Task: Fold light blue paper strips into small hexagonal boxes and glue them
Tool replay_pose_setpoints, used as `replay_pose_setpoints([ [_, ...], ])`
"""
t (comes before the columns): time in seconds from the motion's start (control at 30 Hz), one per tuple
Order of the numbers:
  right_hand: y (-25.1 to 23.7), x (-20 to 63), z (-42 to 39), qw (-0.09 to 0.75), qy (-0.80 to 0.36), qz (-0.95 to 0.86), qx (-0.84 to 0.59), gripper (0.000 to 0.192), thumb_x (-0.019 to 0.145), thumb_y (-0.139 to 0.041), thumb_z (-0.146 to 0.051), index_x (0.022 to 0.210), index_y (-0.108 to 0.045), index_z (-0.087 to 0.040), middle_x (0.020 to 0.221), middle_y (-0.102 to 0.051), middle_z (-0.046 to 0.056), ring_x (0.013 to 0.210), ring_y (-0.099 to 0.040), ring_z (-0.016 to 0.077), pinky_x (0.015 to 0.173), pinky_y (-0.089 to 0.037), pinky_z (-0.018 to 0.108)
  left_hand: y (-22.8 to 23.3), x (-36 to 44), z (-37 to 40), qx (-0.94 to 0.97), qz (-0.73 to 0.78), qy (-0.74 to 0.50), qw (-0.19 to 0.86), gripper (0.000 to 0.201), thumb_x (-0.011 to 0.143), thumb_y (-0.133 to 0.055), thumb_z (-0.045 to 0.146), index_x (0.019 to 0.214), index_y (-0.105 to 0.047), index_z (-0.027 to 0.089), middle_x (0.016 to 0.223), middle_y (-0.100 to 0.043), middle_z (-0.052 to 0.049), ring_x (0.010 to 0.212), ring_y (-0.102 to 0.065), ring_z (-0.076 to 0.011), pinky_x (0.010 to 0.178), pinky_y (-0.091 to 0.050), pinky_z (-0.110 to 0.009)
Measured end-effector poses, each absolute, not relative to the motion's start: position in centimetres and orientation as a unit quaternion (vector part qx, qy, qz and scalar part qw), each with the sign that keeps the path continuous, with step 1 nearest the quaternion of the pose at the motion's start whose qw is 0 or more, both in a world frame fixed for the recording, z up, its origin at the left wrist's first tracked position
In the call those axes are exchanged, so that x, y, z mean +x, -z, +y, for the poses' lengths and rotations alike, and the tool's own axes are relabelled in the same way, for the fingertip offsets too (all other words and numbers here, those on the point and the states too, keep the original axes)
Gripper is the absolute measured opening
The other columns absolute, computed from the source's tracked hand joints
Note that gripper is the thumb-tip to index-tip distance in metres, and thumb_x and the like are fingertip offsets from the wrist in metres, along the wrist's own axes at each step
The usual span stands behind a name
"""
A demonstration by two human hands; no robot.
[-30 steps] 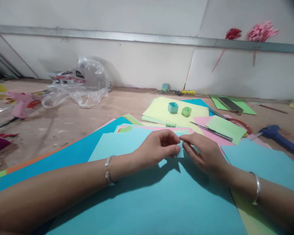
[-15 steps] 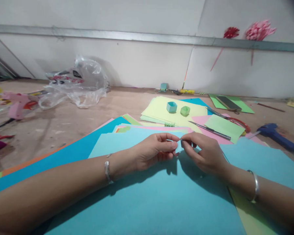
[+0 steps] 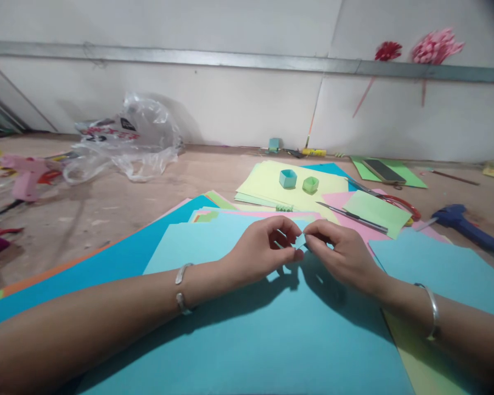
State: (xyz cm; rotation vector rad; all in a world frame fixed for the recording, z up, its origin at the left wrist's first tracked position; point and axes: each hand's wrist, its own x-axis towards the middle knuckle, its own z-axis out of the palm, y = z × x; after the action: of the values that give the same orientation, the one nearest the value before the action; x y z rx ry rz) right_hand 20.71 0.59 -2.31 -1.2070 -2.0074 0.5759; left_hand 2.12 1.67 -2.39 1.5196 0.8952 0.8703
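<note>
The brown worktop [image 3: 214, 171] stretches behind, its near part covered by a large pale-blue sheet [image 3: 247, 340], probably a smooth ground beneath the work. With the blue paper piece [image 3: 300, 241] as the clock's centre, a crumpled plastic bag [image 3: 148, 151] sits at ten o'clock, well apart. The left hand [image 3: 261, 249] curls around the piece's left side; how firmly it grips I cannot tell. The right hand [image 3: 348, 249] pinches the opposite edge, likely to steady it. A blue glue gun [image 3: 463, 222] lies at three o'clock; scissors [image 3: 407, 206] and a slim metal tool [image 3: 352, 217] at two, perhaps hindering a rightward reach. A blue paper box [image 3: 287, 180] and a smaller green paper box [image 3: 310, 187] stand around twelve. Smallest, the piece is above the sheet, partly hidden by fingertips.
</note>
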Motion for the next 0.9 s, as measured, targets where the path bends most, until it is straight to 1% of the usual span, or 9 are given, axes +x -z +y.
replay_pose_setpoints([
  [0.07,2.29,20.58,0.42,0.353,-0.23,-0.778,-0.466,0.015,0.086,-0.05,-0.019,0.075,-0.061,-0.02,0.068,-0.061,-0.002,0.064,-0.053,0.0113,0.061,-0.041,0.023,2.49,2.25,1.61,0.679,0.374,-0.39,0.497,0.01,0.072,-0.069,0.015,0.077,-0.06,0.014,0.071,-0.061,0.0,0.062,-0.056,-0.0093,0.057,-0.049,-0.023],
  [0.13,2.2,20.44,0.19,0.35,-0.235,-0.777,-0.467,0.015,0.087,-0.05,-0.021,0.075,-0.06,-0.02,0.068,-0.06,-0.002,0.064,-0.053,0.0115,0.061,-0.04,0.023,2.62,2.36,1.6,0.689,0.368,-0.4,0.48,0.005,0.077,-0.064,0.017,0.077,-0.059,0.015,0.069,-0.06,0.001,0.06,-0.055,-0.009,0.055,-0.05,-0.023],
  [0.23,2.1,20.24,-0.12,0.356,-0.248,-0.764,-0.478,0.01,0.086,-0.052,-0.023,0.079,-0.058,-0.02,0.068,-0.059,-0.002,0.063,-0.052,0.0116,0.059,-0.04,0.024,2.71,2.49,1.55,0.677,0.369,-0.402,0.493,0.006,0.078,-0.061,0.019,0.078,-0.058,0.015,0.066,-0.058,0.002,0.058,-0.056,-0.0091,0.052,-0.052,-0.022],
  [0.3,2.1,20.18,-0.22,0.36,-0.254,-0.754,-0.487,0.009,0.085,-0.053,-0.023,0.077,-0.055,-0.02,0.066,-0.057,-0.003,0.06,-0.05,0.0114,0.057,-0.039,0.024,2.65,2.57,1.48,0.671,0.369,-0.404,0.501,0.006,0.078,-0.061,0.019,0.077,-0.057,0.015,0.066,-0.056,0.003,0.057,-0.056,-0.0091,0.05,-0.052,-0.022],
  [0.47,2.16,20.22,-0.08,0.354,-0.282,-0.74,-0.497,0.01,0.085,-0.05,-0.024,0.076,-0.054,-0.021,0.065,-0.055,-0.003,0.061,-0.049,0.0121,0.057,-0.039,0.025,2.51,2.61,1.35,0.668,0.359,-0.392,0.521,0.009,0.079,-0.062,0.022,0.077,-0.055,0.015,0.066,-0.057,0.003,0.052,-0.055,-0.0071,0.047,-0.051,-0.02],
  [0.67,2.0,20.09,0.08,0.364,-0.339,-0.712,-0.495,0.01,0.081,-0.05,-0.027,0.074,-0.054,-0.021,0.067,-0.054,-0.003,0.063,-0.048,0.0129,0.058,-0.04,0.027,2.66,2.49,1.24,0.683,0.363,-0.402,0.49,0.01,0.081,-0.062,0.022,0.077,-0.056,0.015,0.07,-0.057,0.001,0.055,-0.055,-0.0077,0.049,-0.052,-0.021],
  [0.9,2.04,19.97,-0.13,0.367,-0.346,-0.699,-0.507,0.008,0.077,-0.051,-0.026,0.073,-0.055,-0.02,0.068,-0.056,-0.001,0.065,-0.051,0.0139,0.06,-0.04,0.028,2.54,2.63,0.91,0.68,0.353,-0.407,0.498,0.009,0.08,-0.061,0.02,0.076,-0.055,0.015,0.066,-0.058,0.002,0.051,-0.055,-0.007,0.046,-0.05,-0.019],
])
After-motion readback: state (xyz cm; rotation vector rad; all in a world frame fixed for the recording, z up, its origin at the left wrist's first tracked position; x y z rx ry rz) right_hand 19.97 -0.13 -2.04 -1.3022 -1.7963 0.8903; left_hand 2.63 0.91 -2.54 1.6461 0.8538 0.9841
